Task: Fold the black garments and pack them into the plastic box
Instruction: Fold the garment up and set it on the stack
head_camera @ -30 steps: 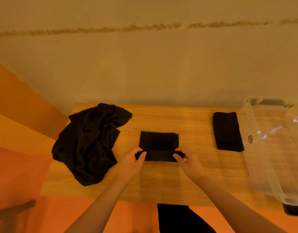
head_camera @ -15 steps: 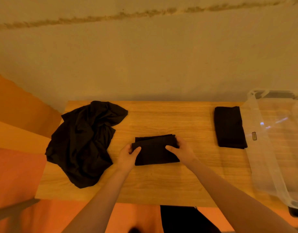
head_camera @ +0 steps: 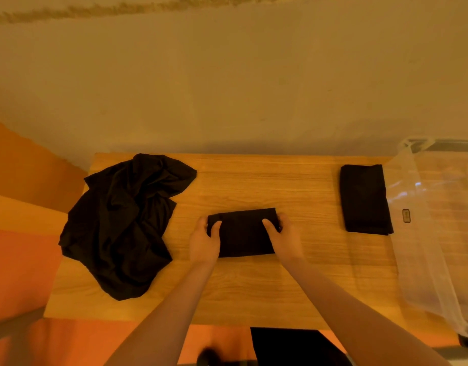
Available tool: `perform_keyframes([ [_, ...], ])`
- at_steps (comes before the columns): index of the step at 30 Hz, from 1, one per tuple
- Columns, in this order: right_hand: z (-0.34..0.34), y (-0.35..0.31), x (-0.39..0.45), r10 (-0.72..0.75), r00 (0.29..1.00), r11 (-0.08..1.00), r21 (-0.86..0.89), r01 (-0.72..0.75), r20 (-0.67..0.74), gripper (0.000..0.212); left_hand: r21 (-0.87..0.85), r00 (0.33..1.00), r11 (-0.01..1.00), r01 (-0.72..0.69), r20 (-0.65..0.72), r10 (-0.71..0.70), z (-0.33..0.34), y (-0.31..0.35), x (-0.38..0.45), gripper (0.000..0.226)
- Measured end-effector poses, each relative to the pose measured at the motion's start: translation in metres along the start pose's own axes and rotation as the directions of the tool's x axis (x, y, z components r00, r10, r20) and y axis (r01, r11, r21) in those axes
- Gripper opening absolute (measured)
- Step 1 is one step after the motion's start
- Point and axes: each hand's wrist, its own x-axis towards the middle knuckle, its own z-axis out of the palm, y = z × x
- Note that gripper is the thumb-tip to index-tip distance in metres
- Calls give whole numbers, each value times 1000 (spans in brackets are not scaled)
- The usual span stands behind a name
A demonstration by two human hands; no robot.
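Gripping the folded garment (head_camera: 243, 233) at mid-table, our left hand (head_camera: 204, 240) and right hand (head_camera: 287, 237) pinch its ends; next we carry it right into the plastic box (head_camera: 436, 233).

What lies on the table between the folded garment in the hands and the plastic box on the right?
One thing: a second folded black garment lies beside the plastic box, on the straight path from the held garment. Both hands, left hand and right hand, grip the held one.
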Motion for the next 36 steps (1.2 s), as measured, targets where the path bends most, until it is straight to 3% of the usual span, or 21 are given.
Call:
perform_keyframes([
  [3, 3, 1, -2, -2, 1000, 999, -53, 1, -20, 48, -1, 999, 999, 46, -17, -46, 0, 1, -2, 41],
  [8, -5, -3, 0, -28, 989, 990, -142, 7, -146, 14, -70, 988, 987, 147, -34, -149, -3, 4, -1, 39],
  [10, -7, -6, -2, -160, 964, 958, -268, 100, -212, 14, -73, 992, 992, 103, -63, -107, -7, 6, -7, 37],
  [11, -7, -8, -3, -285, 932, 909, -372, 189, -223, 17, -15, 995, 1000, 10, -99, -12, -9, 5, -10, 37],
  [13, 0, -11, -4, -552, 825, 722, -564, 401, -120, 25, 264, 944, 924, -278, -101, 313, -8, 0, -15, 37],
  [15, 11, -13, -4, -679, 729, 489, -688, 536, 86, 34, 476, 857, 738, -479, 71, 511, -1, -5, -17, 39],
  [18, 19, -5, 2, -560, 767, 339, -758, 556, 313, 51, 638, 832, 546, -542, 318, 454, 4, -6, -17, 53],
  [22, 15, 18, 7, -429, 835, 337, -797, 501, 344, 64, 682, 846, 500, -534, 421, 329, 1, -16, -10, 69],
  [30, 20, 21, 2, -415, 885, 435, -809, 396, 210, 65, 628, 886, 647, -432, 431, 173, -3, -17, 1, 90],
  [34, 25, 22, -3, -387, 917, 525, -794, 307, 99, 64, 506, 954, 834, -223, 288, 80, -3, -4, -8, 80],
  [36, 28, 22, -5, -367, 929, 569, -778, 265, 48, 64, 345, 976, 933, -104, 215, 29, -3, 9, -12, 71],
])
